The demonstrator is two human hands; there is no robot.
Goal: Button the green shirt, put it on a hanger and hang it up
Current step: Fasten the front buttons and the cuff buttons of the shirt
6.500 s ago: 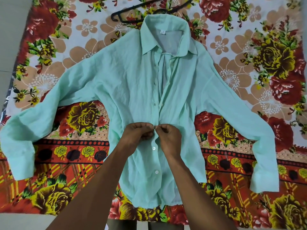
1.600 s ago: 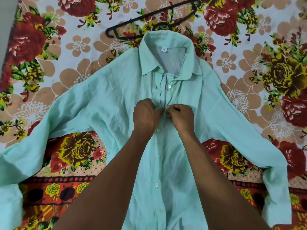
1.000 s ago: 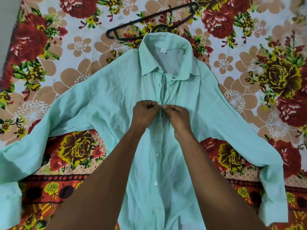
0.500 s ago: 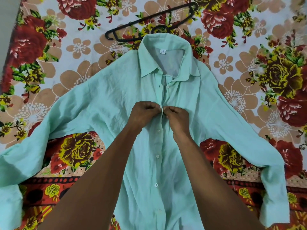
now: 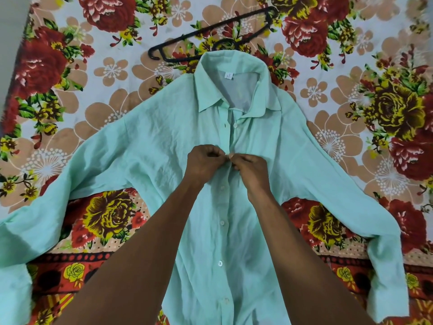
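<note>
A pale green shirt [image 5: 164, 146] lies flat, front up, on a flowered bedsheet, sleeves spread to both sides. Several buttons below my hands are fastened down the placket. My left hand [image 5: 203, 163] pinches the left placket edge at chest height. My right hand [image 5: 250, 167] pinches the right edge against it, fingertips meeting at a button. One white button [image 5: 235, 125] above my hands sits loose, with the placket gaping there under the collar. A black plastic hanger [image 5: 210, 34] lies on the sheet just beyond the collar.
The flowered bedsheet [image 5: 351, 66] covers the whole surface under the shirt. A strip of grey floor [image 5: 9, 43] shows at the far left edge. Both forearms stretch up from the bottom over the shirt's lower half.
Both hands have worked up the placket from waist to chest height, leaving more buttons fastened below. In the last second they stay pinched at the same spot.
</note>
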